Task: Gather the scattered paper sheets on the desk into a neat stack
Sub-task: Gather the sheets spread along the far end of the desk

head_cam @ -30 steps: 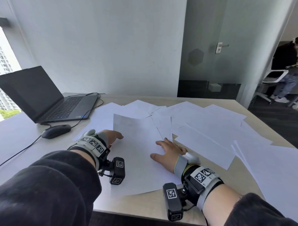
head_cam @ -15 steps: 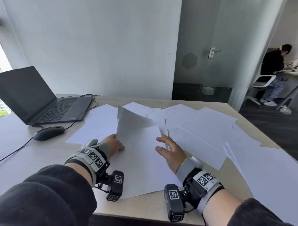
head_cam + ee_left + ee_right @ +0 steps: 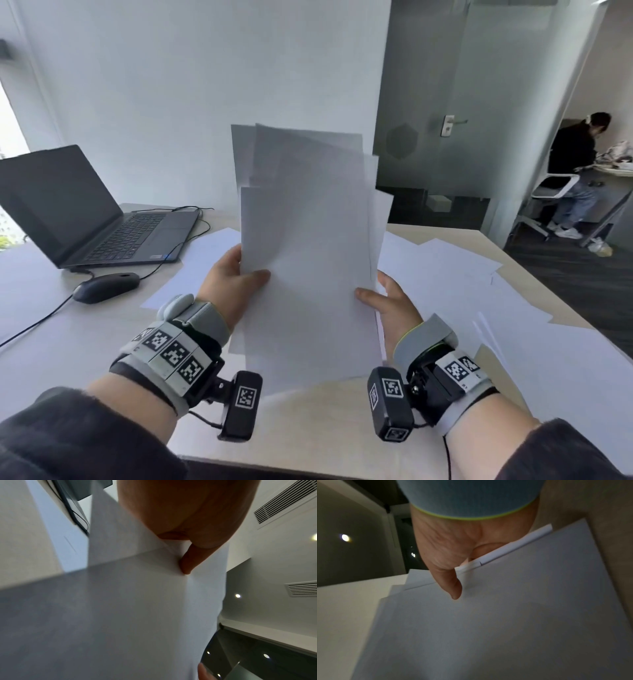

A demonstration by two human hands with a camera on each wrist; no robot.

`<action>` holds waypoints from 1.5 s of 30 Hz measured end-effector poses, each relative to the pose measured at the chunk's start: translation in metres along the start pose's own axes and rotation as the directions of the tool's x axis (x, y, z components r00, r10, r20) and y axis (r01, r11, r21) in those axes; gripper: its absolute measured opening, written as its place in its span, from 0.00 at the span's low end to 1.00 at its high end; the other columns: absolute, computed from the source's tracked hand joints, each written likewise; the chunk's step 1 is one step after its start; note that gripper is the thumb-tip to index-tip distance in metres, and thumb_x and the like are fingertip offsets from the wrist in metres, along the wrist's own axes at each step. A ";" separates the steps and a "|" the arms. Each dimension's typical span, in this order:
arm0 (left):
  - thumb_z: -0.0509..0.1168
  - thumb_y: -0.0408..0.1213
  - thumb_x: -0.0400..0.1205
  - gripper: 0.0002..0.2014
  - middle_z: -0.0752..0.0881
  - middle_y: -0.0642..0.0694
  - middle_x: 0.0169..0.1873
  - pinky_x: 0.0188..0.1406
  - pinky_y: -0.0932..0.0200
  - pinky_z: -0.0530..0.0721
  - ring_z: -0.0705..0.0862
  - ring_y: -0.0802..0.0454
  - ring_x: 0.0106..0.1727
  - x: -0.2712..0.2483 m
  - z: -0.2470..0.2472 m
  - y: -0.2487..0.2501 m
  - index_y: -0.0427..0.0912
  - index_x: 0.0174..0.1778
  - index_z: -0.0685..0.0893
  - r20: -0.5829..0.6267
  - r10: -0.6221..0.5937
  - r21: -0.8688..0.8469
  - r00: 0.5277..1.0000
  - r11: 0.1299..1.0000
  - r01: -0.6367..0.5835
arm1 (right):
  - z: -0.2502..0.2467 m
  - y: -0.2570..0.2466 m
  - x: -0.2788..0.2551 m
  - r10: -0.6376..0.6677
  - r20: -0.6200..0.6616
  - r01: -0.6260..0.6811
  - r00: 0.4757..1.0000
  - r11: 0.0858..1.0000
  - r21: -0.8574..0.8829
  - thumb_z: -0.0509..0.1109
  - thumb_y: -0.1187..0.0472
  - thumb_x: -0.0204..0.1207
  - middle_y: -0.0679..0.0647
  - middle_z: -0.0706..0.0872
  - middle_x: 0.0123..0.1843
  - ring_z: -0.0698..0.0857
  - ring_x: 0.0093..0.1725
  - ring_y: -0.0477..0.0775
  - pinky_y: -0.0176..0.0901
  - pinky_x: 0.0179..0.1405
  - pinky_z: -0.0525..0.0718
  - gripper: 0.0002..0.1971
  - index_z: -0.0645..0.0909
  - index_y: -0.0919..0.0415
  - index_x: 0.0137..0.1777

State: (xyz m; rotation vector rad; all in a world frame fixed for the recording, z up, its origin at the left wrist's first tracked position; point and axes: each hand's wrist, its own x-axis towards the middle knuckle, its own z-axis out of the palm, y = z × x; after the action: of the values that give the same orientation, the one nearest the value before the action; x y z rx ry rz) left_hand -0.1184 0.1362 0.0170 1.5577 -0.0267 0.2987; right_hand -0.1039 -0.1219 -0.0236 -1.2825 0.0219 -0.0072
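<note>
I hold a bundle of white paper sheets [image 3: 308,246] upright above the desk [image 3: 308,428], their edges uneven and fanned at the top. My left hand [image 3: 236,277] pinches the bundle's left edge, thumb across the front. My right hand [image 3: 383,301] pinches the right edge the same way. In the left wrist view the thumb presses the bundle of sheets [image 3: 137,608]. The right wrist view has the thumb on the bundle of sheets [image 3: 505,615], with several offset edges behind it. More loose sheets [image 3: 479,291] lie scattered over the right half of the desk.
An open laptop [image 3: 85,212] stands at the back left, with a black mouse [image 3: 106,287] and its cable in front of it. One sheet [image 3: 205,260] lies left of the bundle. A person sits beyond the glass door [image 3: 479,120] at the far right.
The sheets that lay flat under my hands have been lifted off the desk and now stand upright between both hands. Both hands rose and closed on the bundle's side edges.
</note>
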 end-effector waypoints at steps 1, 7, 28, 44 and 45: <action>0.72 0.34 0.67 0.19 0.94 0.45 0.50 0.58 0.34 0.89 0.92 0.37 0.51 -0.001 0.002 0.006 0.60 0.49 0.91 0.003 0.027 -0.019 1.000 0.999 -0.027 | 0.001 -0.006 0.002 -0.027 0.010 0.027 1.000 1.000 -0.005 0.74 0.69 0.78 0.60 0.91 0.59 0.90 0.58 0.67 0.55 0.52 0.89 0.20 0.82 0.58 0.69; 0.79 0.38 0.63 0.27 0.93 0.40 0.54 0.59 0.38 0.89 0.92 0.37 0.54 0.004 0.004 0.020 0.41 0.60 0.87 0.016 0.118 -0.109 0.993 0.987 -0.116 | 0.003 -0.037 0.006 -0.217 0.037 0.219 0.975 0.973 -0.070 0.73 0.72 0.77 0.63 0.93 0.52 0.92 0.51 0.62 0.54 0.55 0.89 0.09 0.90 0.62 0.52; 0.73 0.41 0.67 0.17 0.95 0.50 0.47 0.63 0.41 0.87 0.93 0.44 0.53 -0.011 0.020 -0.008 0.48 0.52 0.90 0.057 -0.056 -0.015 0.997 0.998 0.057 | 0.003 -0.013 -0.022 -0.216 0.046 0.216 0.975 0.895 -0.391 0.81 0.60 0.73 0.42 0.89 0.39 0.87 0.41 0.33 0.22 0.37 0.79 0.07 0.85 0.53 0.41; 0.60 0.24 0.81 0.16 0.89 0.41 0.48 0.47 0.47 0.83 0.86 0.41 0.44 -0.020 0.151 -0.018 0.48 0.55 0.86 0.253 -0.331 -0.048 0.909 0.934 0.353 | -0.126 -0.063 -0.045 -0.242 -0.303 0.026 0.922 0.818 -0.574 0.66 0.69 0.77 0.54 0.81 0.40 0.77 0.38 0.57 0.45 0.35 0.73 0.07 0.80 0.62 0.53; 0.57 0.23 0.81 0.19 0.89 0.40 0.50 0.45 0.47 0.85 0.86 0.39 0.46 -0.022 0.165 -0.020 0.49 0.58 0.84 0.292 -0.350 -0.003 0.890 0.930 0.367 | -0.142 -0.068 -0.048 -0.236 -0.328 0.002 0.915 0.814 -0.580 0.67 0.70 0.76 0.53 0.84 0.43 0.81 0.41 0.57 0.45 0.38 0.76 0.10 0.81 0.61 0.56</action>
State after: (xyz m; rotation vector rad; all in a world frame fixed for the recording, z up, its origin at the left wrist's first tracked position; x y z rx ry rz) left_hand -0.1070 -0.0301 -0.0038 1.5023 0.0265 -0.2221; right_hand -0.1548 -0.2766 0.0013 -1.8716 0.3044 -0.3968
